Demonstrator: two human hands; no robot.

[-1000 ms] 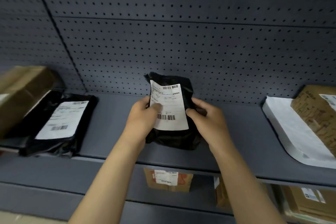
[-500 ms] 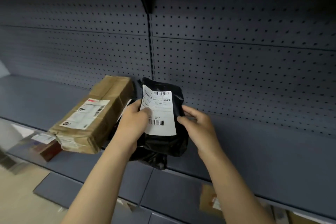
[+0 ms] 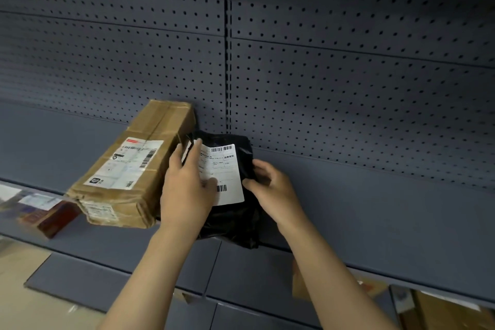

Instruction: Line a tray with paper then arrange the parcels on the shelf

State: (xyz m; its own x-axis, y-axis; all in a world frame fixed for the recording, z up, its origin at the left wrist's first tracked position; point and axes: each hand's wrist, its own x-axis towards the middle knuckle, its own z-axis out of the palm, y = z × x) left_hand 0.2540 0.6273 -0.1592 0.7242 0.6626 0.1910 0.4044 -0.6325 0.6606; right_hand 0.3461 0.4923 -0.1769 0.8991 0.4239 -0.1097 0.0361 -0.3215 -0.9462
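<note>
A black plastic parcel (image 3: 235, 217) with a white shipping label lies between my two hands, over the grey shelf (image 3: 375, 222). My left hand (image 3: 187, 190) grips its left edge, thumb on the label. My right hand (image 3: 270, 190) pinches its right edge. The parcel sits right beside a long brown cardboard box (image 3: 134, 169), which lies at an angle on the same shelf. Under my left hand another black bag with a white label peeks out.
A perforated grey back panel (image 3: 348, 88) rises behind the shelf. A reddish small box (image 3: 51, 217) lies on a lower shelf at the left. More cardboard parcels (image 3: 442, 308) show on the lower shelf at the bottom right.
My view and both hands have swung left along the shelf with the black parcel. It has come down next to the brown box, close to the shelf surface.
</note>
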